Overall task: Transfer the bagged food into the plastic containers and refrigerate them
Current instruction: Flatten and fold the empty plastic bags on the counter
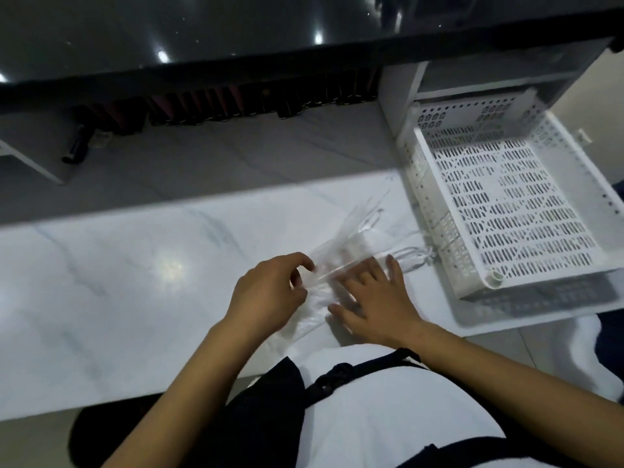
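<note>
Left hand (pixel 266 292) pinches the clear bag (pixel 341 258) – right hand (pixel 374 298) spread flat on it. Prob. still opening it; no containers in view – needs one next.

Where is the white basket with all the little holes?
In the head view, the white perforated basket sits on the right end of the white marble counter, beside the clear plastic bag under both hands.

Both bare forearms reach forward from lower frame, converging at centre. Left hand (pixel 270 292) palm-down, fingers curled, thumb and forefinger pinching edge of clear, crumpled plastic bag (pixel 341 255). Right hand (pixel 374 298) flat, palm-down, fingers spread and straight, pressing on same bag. Hands close together, not touching. Wrists straight.
</note>
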Tool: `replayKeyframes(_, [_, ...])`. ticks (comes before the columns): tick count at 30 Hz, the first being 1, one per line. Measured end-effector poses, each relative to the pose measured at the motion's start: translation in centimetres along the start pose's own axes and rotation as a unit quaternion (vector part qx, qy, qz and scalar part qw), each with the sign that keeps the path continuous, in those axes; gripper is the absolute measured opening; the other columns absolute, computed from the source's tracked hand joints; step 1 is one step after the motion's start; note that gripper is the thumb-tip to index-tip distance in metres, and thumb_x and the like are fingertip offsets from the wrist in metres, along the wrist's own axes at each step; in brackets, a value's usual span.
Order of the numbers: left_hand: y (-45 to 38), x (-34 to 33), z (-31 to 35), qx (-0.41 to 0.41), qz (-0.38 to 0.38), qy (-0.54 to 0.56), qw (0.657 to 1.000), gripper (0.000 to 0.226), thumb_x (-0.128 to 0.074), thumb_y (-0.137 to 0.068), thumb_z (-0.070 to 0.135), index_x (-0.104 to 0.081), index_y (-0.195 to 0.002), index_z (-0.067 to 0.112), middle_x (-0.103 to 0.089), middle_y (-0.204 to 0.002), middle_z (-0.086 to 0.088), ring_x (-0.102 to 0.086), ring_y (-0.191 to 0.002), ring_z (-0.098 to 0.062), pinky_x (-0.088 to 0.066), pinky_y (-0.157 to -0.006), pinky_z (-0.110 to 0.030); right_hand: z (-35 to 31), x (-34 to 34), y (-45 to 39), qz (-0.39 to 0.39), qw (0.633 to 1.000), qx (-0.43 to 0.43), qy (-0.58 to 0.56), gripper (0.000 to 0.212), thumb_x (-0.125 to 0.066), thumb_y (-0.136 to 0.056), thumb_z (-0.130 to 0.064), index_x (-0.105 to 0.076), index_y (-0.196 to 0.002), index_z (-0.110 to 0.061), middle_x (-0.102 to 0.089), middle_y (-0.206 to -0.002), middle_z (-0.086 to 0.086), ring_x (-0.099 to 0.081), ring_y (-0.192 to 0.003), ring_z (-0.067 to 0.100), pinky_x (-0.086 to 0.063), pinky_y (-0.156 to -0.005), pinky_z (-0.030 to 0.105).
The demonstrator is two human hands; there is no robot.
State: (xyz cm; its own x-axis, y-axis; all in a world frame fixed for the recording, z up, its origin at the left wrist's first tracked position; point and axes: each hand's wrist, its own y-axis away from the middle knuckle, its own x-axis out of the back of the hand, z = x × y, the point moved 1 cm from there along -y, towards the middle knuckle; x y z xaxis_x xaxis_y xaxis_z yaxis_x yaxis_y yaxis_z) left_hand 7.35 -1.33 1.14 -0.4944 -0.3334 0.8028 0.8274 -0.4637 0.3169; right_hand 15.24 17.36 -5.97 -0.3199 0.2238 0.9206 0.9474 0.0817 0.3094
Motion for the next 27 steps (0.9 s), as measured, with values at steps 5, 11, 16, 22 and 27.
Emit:
replayKeyframes(5, [0.9,-2.6,-0.3,0.001,-0.014,0.002,1.000,0.039,-0.059,-0.086,0.021,-0.057,-0.117,0.045,-0.061,-0.093,0.018,-0.057,-0.086,-0.004,-0.040,-0.066,-0.022,0.8,4.0,4.4,-0.007,0.993,-0.019,-0.113,0.063,-0.028,-0.090,-0.069,-0.050,-0.140,-0.037,-0.050,-0.147,-0.010,-0.037,-0.143,0.017,-0.024,-0.113,0.033])
replayKeyframes(11, [1.5,-4.3,-0.5,0.005,-0.043,-0.011,0.999,0.040,-0.061,-0.088,0.025,-0.056,-0.123,0.044,-0.061,-0.101,0.017,-0.057,-0.094,-0.004,-0.040,-0.072,-0.024,-1.2,7.6,5.0,0.136,0.968,0.012,-0.211,0.040,-0.052,-0.092,-0.048,-0.069,-0.121,-0.026,-0.067,-0.124,-0.010,-0.056,-0.120,0.010,-0.041,-0.103,0.028])
replayKeyframes(16, [2.0,-4.3,-0.3,0.020,-0.066,-0.019,0.997,0.035,-0.062,-0.086,0.036,-0.061,-0.121,0.041,-0.067,-0.106,0.017,-0.063,-0.098,-0.008,-0.050,-0.082,-0.030,-2.9,4.2,-1.6,0.118,0.992,0.010,-0.034,0.060,-0.031,-0.097,-0.056,-0.036,-0.151,-0.031,-0.022,-0.164,0.004,-0.009,-0.153,0.026,-0.004,-0.120,0.055])
replayKeyframes(22, [0.7,-5.0,-0.7,0.055,0.214,0.206,0.953,0.042,-0.052,-0.099,0.015,-0.051,-0.140,0.025,-0.052,-0.144,0.008,-0.044,-0.134,-0.011,-0.036,-0.113,-0.030,-2.1,-0.8,-4.4,0.036,0.998,-0.039,0.038,0.067,-0.007,-0.096,-0.069,0.003,-0.156,-0.041,0.011,-0.167,-0.002,0.017,-0.152,0.027,0.008,-0.117,0.062])
replayKeyframes(27, [-0.8,-9.7,-2.0,0.084,0.116,0.002,0.990,0.056,-0.026,-0.107,0.038,-0.013,-0.160,0.026,-0.003,-0.169,0.001,0.005,-0.155,-0.021,0.002,-0.126,-0.039,-1.8,-1.3,-4.4,0.056,0.997,-0.036,0.050,0.067,0.003,-0.094,-0.066,0.003,-0.156,-0.042,0.009,-0.167,-0.001,0.014,-0.153,0.026,0.006,-0.118,0.061])
